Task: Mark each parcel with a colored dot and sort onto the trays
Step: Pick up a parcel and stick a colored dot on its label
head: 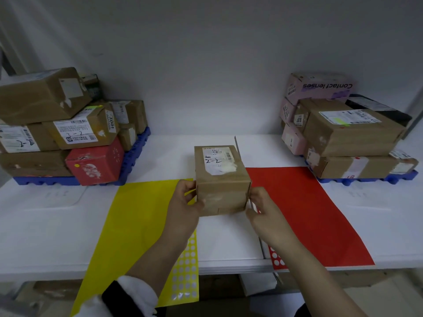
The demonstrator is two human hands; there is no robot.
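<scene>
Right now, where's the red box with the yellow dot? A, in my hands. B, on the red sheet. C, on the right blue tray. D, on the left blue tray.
D: the red box sits at the front corner of the left blue tray, beneath brown parcels; the left hand and right hand are on a plain brown parcel instead.

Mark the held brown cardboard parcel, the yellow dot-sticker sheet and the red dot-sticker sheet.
Brown cardboard parcel [220, 195]: head view, front face.
Yellow dot-sticker sheet [186, 266]: head view, strip of peeled dots.
Red dot-sticker sheet [275, 259]: head view, dotted lower corner.
</scene>
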